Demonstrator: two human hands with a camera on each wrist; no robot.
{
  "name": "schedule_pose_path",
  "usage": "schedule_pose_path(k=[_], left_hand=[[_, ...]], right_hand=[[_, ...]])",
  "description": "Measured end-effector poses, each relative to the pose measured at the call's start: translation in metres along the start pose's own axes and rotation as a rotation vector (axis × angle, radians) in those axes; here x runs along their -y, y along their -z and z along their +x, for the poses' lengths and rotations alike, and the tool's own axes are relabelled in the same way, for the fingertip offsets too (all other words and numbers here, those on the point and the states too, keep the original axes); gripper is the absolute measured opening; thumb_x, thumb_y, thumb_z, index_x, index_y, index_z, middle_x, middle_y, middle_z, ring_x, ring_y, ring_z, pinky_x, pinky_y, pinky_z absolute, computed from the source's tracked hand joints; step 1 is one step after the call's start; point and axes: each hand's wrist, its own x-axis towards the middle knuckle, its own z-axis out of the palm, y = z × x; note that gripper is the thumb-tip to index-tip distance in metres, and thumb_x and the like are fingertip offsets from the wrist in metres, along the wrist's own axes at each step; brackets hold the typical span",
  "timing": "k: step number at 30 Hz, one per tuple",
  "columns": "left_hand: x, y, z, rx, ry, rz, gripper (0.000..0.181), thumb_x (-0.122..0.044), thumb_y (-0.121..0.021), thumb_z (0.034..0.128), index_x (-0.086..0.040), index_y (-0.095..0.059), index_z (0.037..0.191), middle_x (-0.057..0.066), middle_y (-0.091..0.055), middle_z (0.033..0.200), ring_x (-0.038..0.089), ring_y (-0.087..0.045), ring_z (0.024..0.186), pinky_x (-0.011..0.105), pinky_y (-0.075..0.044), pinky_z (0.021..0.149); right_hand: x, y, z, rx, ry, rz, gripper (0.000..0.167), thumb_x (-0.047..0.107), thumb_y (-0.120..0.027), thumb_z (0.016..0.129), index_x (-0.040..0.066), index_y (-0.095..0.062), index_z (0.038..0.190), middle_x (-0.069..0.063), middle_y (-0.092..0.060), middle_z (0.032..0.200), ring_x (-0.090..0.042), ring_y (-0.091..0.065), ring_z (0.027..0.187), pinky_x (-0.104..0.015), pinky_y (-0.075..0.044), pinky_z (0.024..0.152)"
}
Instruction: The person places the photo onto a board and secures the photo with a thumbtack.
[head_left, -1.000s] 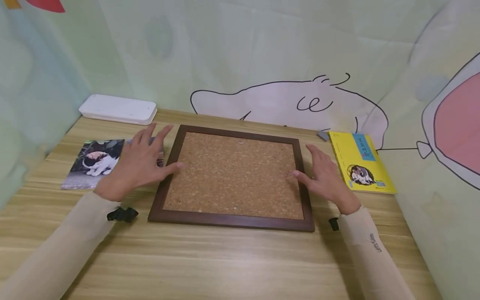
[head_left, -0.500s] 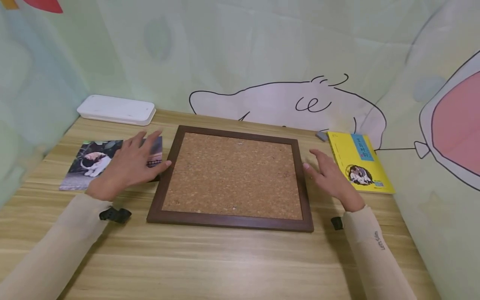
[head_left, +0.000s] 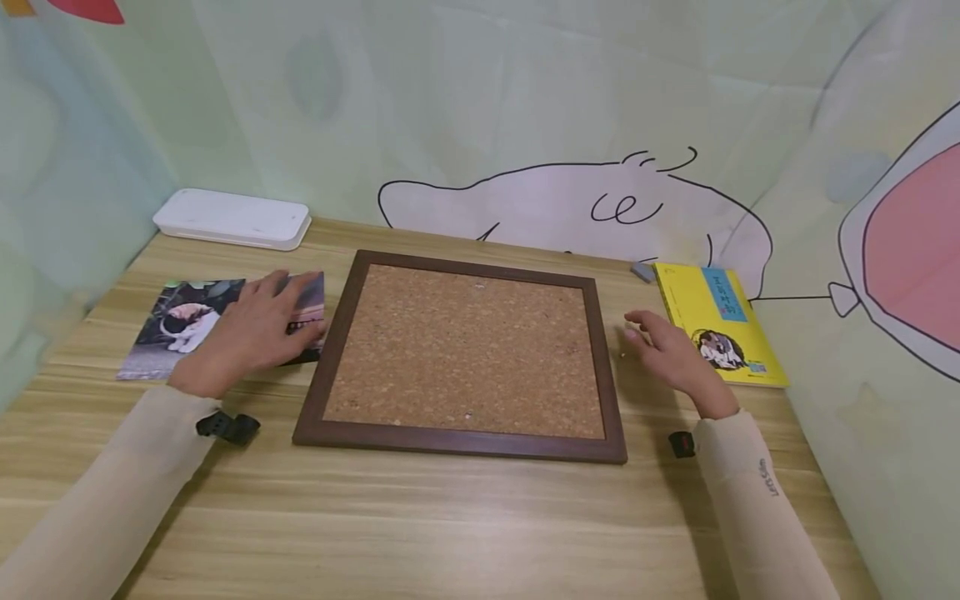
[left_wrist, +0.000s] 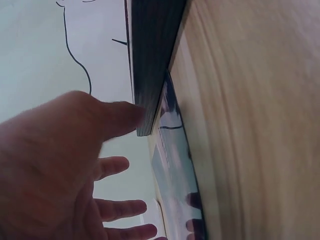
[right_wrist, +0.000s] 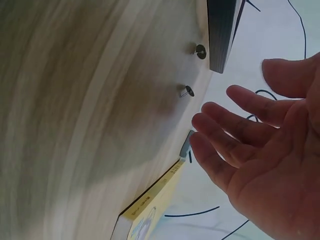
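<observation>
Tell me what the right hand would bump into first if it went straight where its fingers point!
Probably the board, at its right edge near the far corner. The right hand looks raised, though, so it might pass over; depth is unclear.

Two tacks (right_wrist: 190, 91) lie near the right grip (right_wrist: 272, 150).

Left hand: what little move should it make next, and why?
Perhaps lower the fingers and pick up the photo beneath. The left hand seems to hover just above it, holding nothing; no photo is on the corkboard alongside, and two thumbtacks lie near the right hand.
</observation>
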Motion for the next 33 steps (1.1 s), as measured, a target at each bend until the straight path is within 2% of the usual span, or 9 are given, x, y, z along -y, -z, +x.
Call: schedule_pose_path(k=[4,13,18,22,33], left_hand=[[0.002,-0.001,0.001,0.013,0.006,0.001,0.081,-0.036,-0.068,0.1032,-0.007,-0.028,0.167,0.041,-0.026,0.165,0.071,-0.028,0.146,0.086,-0.037,0.105],[0.004,-0.001,0.005,0.042,0.054,-0.027,0.09,-0.038,-0.072,0.1003,-0.003,-0.024,0.168,0.044,-0.023,0.165,0.074,-0.025,0.145,0.086,-0.036,0.106],[0.003,0.0,0.005,0.041,0.087,-0.037,0.091,-0.038,-0.074,0.0982,-0.002,-0.026,0.167,0.046,-0.023,0.163,0.074,-0.026,0.144,0.086,-0.039,0.103],[0.002,0.0,0.004,0.034,0.096,-0.035,0.09,-0.038,-0.075,0.0976,-0.002,-0.028,0.166,0.047,-0.025,0.162,0.073,-0.029,0.142,0.084,-0.04,0.102],[0.0,0.001,0.002,0.009,0.125,-0.032,0.092,-0.041,-0.077,0.0961,0.0,-0.03,0.165,0.048,-0.026,0.159,0.073,-0.029,0.14,0.084,-0.04,0.101]], right_hand=[[-0.002,0.0,0.001,0.006,-0.032,-0.019,0.047,0.019,-0.046,0.114,-0.01,-0.049,0.151,-0.037,-0.052,0.154,-0.057,-0.053,0.141,-0.069,-0.045,0.114],[-0.007,-0.002,0.006,-0.007,-0.111,-0.05,0.04,0.007,-0.055,0.107,-0.011,-0.056,0.143,-0.034,-0.061,0.143,-0.051,-0.06,0.132,-0.064,-0.05,0.11],[-0.009,-0.002,0.008,-0.025,-0.125,-0.047,0.037,0.007,-0.056,0.107,-0.011,-0.059,0.14,-0.034,-0.064,0.138,-0.049,-0.061,0.127,-0.063,-0.051,0.109],[-0.01,-0.003,0.009,-0.037,-0.148,-0.051,0.033,0.009,-0.058,0.107,-0.01,-0.062,0.134,-0.032,-0.067,0.13,-0.043,-0.063,0.117,-0.059,-0.052,0.104],[-0.013,-0.003,0.012,-0.06,-0.139,-0.074,0.024,0.009,-0.064,0.104,-0.007,-0.072,0.12,-0.027,-0.073,0.115,-0.037,-0.064,0.101,-0.053,-0.054,0.092]])
